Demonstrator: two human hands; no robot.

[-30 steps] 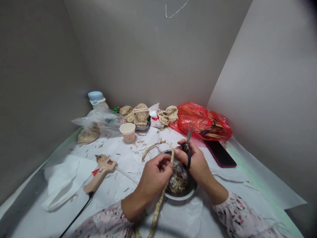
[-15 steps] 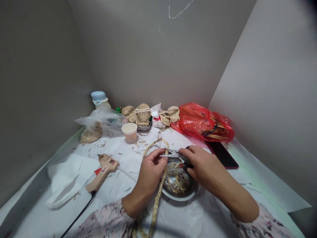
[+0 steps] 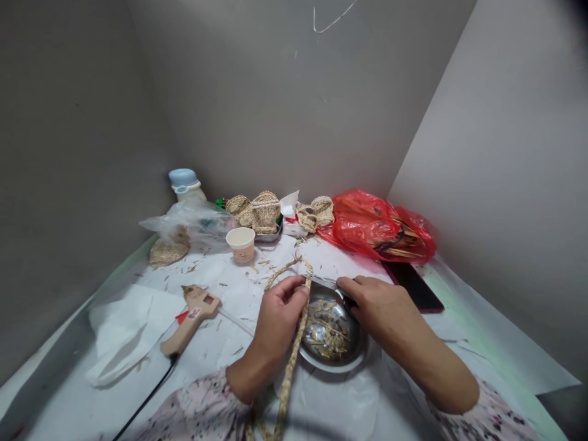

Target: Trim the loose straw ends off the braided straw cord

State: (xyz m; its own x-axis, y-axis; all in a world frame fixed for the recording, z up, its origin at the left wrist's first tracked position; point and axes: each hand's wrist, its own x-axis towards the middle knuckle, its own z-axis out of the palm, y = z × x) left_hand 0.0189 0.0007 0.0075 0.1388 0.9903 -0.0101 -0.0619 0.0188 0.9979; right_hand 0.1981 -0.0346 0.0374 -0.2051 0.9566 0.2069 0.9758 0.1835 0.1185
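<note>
My left hand point(image 3: 283, 312) pinches a braided straw cord point(image 3: 288, 378) between thumb and fingers. The cord loops up beyond the hand and hangs down toward the near edge. My right hand point(image 3: 374, 303) is closed on a pair of scissors point(image 3: 325, 282), whose dark handles are mostly hidden by the fingers. Their blades point left and meet the cord just above my left fingertips; whether they are parted I cannot tell. Below the scissors stands a round metal bowl point(image 3: 334, 367) with straw scraps point(image 3: 328, 334) in it.
On the left lie a glue gun point(image 3: 195, 318) with its cord and a white sheet point(image 3: 124, 331). Toward the back stand a paper cup point(image 3: 241, 245), woven straw pieces point(image 3: 265, 214), a lidded bottle point(image 3: 184, 184) and a red plastic bag point(image 3: 362, 220). A dark flat tablet point(image 3: 413, 288) lies at right.
My right hand has shifted slightly right and down with the scissors, and their blades look closer together. The left hand keeps its hold on the cord, almost in the same place.
</note>
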